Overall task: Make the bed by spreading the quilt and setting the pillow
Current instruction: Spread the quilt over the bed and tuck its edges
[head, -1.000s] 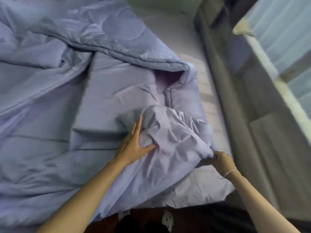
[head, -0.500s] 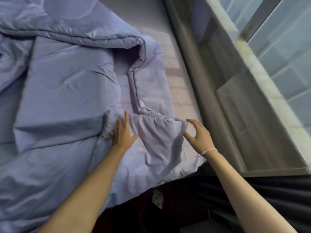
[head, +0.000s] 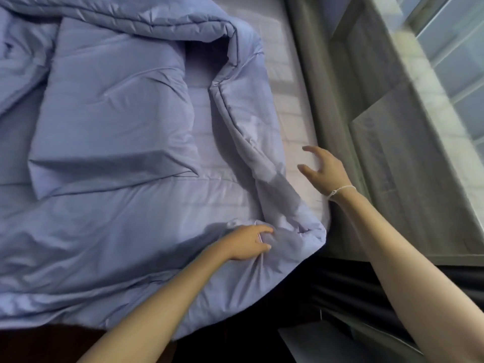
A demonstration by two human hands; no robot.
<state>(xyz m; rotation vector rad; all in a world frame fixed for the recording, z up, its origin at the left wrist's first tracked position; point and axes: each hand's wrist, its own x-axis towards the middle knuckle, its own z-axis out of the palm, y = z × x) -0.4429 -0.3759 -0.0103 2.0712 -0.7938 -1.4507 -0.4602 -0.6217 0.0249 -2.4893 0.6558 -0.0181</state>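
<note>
A lilac-blue quilt (head: 112,132) lies rumpled over most of the bed, folded back on itself at the top and along its right edge. My left hand (head: 247,242) grips a bunch of quilt fabric near the bed's near right corner. My right hand (head: 324,169) hovers with fingers spread above the bare pale sheet (head: 296,106), just right of the quilt's rolled edge, holding nothing. A thin white cord circles that wrist. No pillow is in view.
A grey upholstered bed frame (head: 322,82) runs along the right side. Beyond it are a grey ledge (head: 392,142) and a window (head: 455,48). Dark floor and a dark panel (head: 340,297) lie below the bed's near edge.
The quilt corner has been pulled toward the near right corner and flattened. My left hand shifted down and closed on the fabric. My right hand let go and moved up and right.
</note>
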